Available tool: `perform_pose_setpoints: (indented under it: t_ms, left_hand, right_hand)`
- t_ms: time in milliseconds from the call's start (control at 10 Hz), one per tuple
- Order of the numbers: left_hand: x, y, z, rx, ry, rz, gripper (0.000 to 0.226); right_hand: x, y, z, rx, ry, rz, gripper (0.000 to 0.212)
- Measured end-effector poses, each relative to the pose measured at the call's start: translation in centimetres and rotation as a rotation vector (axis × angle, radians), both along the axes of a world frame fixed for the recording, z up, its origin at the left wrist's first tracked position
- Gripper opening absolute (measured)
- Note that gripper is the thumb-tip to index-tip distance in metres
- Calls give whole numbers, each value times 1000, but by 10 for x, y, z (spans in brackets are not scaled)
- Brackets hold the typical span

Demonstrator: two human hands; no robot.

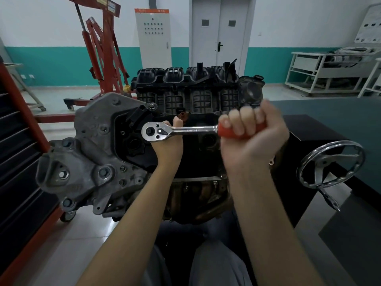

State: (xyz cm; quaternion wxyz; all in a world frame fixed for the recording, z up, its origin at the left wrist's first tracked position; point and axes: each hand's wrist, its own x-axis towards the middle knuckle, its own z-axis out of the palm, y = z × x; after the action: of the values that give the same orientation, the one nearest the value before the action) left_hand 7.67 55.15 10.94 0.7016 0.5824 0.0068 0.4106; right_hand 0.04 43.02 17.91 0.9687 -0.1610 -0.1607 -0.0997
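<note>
Ratchet wrench (177,131): above engine (185,100); red handle gripped in right hand (253,137); left hand (169,145) supports chrome head from beneath, fingers hidden.

Both our bare forearms reach forward, side by side. Our right grip (253,139) clenches the wrench (191,130) handle, knuckles up; our left grip (168,143) holds it beneath the head, thumb raised.

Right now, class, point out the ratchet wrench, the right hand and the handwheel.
ratchet wrench (156,131), head view, on its chrome head.
right hand (253,141), head view, mid-fist.
handwheel (324,162), head view, on its hub.
</note>
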Motion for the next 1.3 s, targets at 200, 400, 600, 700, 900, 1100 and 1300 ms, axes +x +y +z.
perform_pose_setpoints:
  t_ms: [200, 400, 600, 700, 900, 1100, 1300]
  left_hand:
    - [2, 1, -9, 29, 56, -58, 51]
    - [-1, 3, -4, -4, -20, -30, 48]
    - [-3, 1, -1, 51, -26, -43, 56]
    - [0, 1, -3, 80, 28, -3, 53]
    - [-7, 3, -7, 106, 77, -81, 39]
    - [-1, 4, -4, 60, -49, -76, 44]
    - [-3, 1, -4, 57, -54, -19, 49]
  right_hand:
    - [40, -7, 52, -199, 57, 178, 41]
    - [-6, 9, -5, 47, 77, -17, 39]
    - [-32, 16, -31, 138, 40, -78, 42]
    - [-7, 2, -8, 36, 9, -27, 44]
    - [38, -6, 44, -212, 14, 202, 44]
    - [3, 2, 2, 5, 48, 23, 38]
    - [-35, 14, -43, 136, 52, -64, 40]
